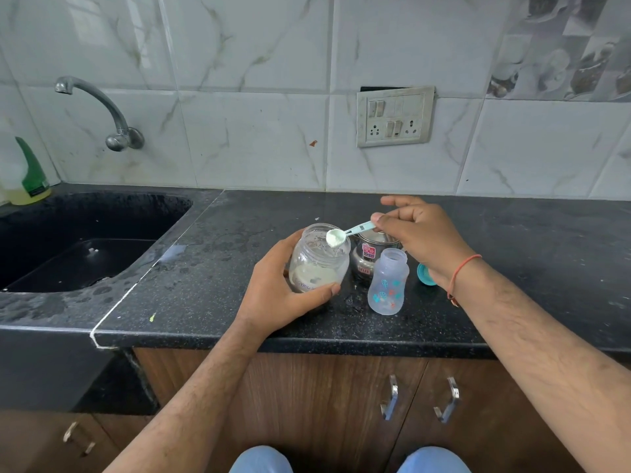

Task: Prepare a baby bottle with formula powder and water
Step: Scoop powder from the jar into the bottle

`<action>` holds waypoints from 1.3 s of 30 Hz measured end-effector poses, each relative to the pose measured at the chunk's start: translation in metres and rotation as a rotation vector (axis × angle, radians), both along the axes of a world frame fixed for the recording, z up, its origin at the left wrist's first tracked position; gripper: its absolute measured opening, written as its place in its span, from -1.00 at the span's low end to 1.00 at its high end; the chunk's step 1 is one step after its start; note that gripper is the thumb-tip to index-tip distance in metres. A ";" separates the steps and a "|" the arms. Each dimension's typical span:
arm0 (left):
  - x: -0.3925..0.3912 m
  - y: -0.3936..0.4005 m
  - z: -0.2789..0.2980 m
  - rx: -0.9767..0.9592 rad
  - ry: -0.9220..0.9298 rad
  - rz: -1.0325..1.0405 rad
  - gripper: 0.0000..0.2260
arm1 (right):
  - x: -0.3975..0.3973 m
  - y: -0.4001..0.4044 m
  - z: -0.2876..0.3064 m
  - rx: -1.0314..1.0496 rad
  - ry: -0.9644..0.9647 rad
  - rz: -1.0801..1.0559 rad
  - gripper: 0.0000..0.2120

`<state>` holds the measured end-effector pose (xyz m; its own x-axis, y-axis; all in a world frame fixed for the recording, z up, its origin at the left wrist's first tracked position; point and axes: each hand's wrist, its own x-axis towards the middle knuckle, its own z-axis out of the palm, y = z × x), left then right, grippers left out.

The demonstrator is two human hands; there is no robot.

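My left hand grips a clear jar with pale formula powder at its bottom, tilted slightly on the black counter. My right hand pinches the handle of a light-blue scoop. The scoop's bowl is heaped with white powder and hovers just over the jar's open mouth. To the right of the jar, a translucent baby bottle with printed shapes stands upright and uncapped. Its teal cap lies behind it, partly hidden by my right wrist.
A small steel vessel with a red label stands between jar and bottle. A black sink with a wall tap fills the left. A green-capped soap bottle stands in the sink's far corner. A socket panel is on the tiled wall.
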<state>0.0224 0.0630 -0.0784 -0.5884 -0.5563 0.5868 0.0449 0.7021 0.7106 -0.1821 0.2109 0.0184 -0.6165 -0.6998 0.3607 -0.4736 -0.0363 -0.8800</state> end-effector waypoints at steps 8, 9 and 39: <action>0.000 0.001 0.000 0.036 -0.021 -0.007 -0.18 | -0.004 0.004 -0.002 -0.009 -0.044 0.013 -0.83; -0.001 0.001 0.000 0.045 -0.026 -0.010 -0.18 | -0.004 0.004 -0.003 -0.015 -0.060 0.018 -0.85; -0.040 0.082 0.000 0.042 -0.018 0.078 -0.39 | -0.046 0.087 -0.005 -0.089 -0.083 -0.176 -0.88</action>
